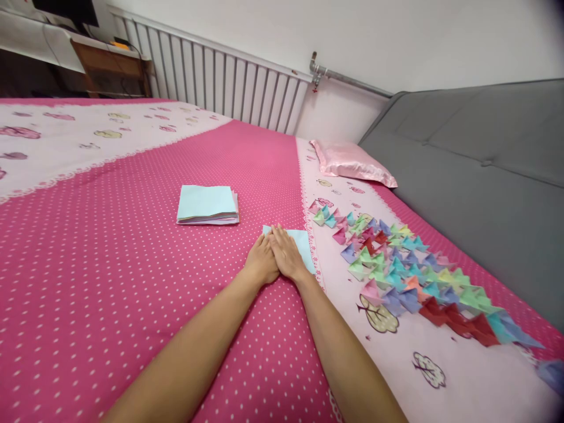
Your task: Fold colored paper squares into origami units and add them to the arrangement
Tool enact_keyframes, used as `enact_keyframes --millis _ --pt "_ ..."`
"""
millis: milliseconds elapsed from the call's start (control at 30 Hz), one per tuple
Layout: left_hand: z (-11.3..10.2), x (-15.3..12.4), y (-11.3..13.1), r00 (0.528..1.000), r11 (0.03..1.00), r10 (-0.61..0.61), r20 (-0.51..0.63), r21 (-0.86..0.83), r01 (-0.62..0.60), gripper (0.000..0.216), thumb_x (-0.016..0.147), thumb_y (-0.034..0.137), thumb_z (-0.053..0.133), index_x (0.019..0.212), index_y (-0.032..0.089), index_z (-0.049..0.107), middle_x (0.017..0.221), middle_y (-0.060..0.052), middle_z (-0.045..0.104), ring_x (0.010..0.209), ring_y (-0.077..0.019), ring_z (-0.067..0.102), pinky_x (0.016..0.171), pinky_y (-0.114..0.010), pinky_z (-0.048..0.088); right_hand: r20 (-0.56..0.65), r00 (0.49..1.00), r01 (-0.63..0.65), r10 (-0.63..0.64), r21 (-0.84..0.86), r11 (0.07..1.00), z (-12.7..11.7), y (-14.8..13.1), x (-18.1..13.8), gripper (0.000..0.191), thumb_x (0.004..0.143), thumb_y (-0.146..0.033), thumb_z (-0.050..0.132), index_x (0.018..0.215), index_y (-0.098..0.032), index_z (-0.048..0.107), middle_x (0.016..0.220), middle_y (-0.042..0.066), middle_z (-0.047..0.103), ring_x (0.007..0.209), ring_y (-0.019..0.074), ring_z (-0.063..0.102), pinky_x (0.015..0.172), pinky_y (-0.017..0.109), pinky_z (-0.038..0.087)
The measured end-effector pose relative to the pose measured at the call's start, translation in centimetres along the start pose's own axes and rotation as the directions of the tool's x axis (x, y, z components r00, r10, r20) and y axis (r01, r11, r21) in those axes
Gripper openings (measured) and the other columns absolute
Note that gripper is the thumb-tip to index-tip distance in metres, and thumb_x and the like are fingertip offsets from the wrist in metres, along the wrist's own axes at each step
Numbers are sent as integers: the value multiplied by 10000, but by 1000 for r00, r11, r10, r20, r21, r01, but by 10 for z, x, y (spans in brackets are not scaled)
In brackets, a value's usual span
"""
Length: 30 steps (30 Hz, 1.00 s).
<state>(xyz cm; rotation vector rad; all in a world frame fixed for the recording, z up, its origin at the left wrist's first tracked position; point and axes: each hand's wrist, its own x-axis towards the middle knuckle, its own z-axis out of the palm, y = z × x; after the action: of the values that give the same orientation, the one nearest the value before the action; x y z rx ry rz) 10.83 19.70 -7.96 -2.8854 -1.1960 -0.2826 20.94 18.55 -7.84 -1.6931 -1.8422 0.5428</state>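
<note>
A sheet of light blue paper (304,247) lies on the bed, partly covered by my hands. My right hand (285,252) rests flat, its fingers stretched out over the paper's left part and overlapping the side of my other hand. My left hand (261,259) lies palm down at the paper's left edge, pressed against the right one, and some of its fingertips are hidden. Neither hand grips anything. Up and to the left sits a stack of coloured paper sheets (206,201), light blue on top.
Many folded paper boats (396,267) in several colours stand in rows on the right. Behind them are a pink pillow (352,160) and a grey headboard (476,176). A dotted pink bedspread (132,264) covers the bed; a radiator (220,70) runs along the wall.
</note>
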Motion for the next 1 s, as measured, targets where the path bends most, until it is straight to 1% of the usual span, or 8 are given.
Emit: enact_keyframes --millis 133,233,433,533,667,833,933,1000 --pt "-2 1 1 993 993 -113 30 23 113 568 847 280 295 1362 57 207 1425 -145 207 1312 -260 154 1062 -400 136 13 996 -90 93 -117 989 -5 3 -1 635 864 -538 94 1374 -178 211 1450 85 168 1335 222 81 1065 427 41" --pt "-2 2 1 989 990 -139 49 31 138 557 854 289 260 1353 42 233 1420 -142 226 1314 -248 150 1066 -390 112 -4 985 -171 174 -215 962 -7 7 -2 625 862 -543 90 1374 -205 211 1456 72 154 1335 232 70 1060 430 36" --pt "-3 1 1 979 979 -205 13 -16 205 655 846 471 247 1340 43 271 1417 -150 235 1313 -246 161 1067 -383 96 -144 940 -340 308 -398 852 -14 18 -11 618 857 -548 164 1377 -215 190 1457 95 148 1329 265 81 1050 440 39" --pt "-5 -2 0 964 964 -264 13 -13 264 679 840 493 258 1342 36 263 1413 -162 238 1313 -257 160 1063 -400 93 -194 924 -382 329 -442 812 -18 20 -21 618 862 -527 179 1379 -189 187 1453 99 164 1325 271 98 1047 440 53" --pt "-10 -7 -1 937 937 -348 12 -3 348 634 858 437 262 1342 29 256 1418 -158 226 1310 -267 164 1059 -417 93 -202 932 -362 301 -465 808 -22 22 -40 590 875 -470 212 1372 -153 218 1443 97 201 1319 267 137 1049 425 83" --pt "-21 -13 0 898 898 -440 -20 -30 439 530 869 293 297 1307 -5 312 1374 -190 317 1281 -291 239 1041 -435 162 -336 902 -382 271 -325 865 -28 23 -58 581 847 -384 327 1326 -56 300 1380 155 328 1279 273 259 1039 402 167" --pt "-31 -13 -3 877 879 -476 -63 -28 475 456 866 205 286 1257 -7 383 1306 -226 405 1218 -300 355 994 -428 263 -433 833 -391 344 -21 920 -35 27 -60 602 820 -353 374 1342 -85 238 1243 133 510 1137 235 468 947 356 338" --pt "-37 -11 -5 871 876 -481 -98 -21 482 430 865 170 274 1235 -1 408 1281 -236 426 1197 -297 386 974 -412 299 -436 813 -356 387 154 922 -41 31 -58 579 815 -356 382 1334 -136 249 1129 96 599 1021 207 558 871 332 406"
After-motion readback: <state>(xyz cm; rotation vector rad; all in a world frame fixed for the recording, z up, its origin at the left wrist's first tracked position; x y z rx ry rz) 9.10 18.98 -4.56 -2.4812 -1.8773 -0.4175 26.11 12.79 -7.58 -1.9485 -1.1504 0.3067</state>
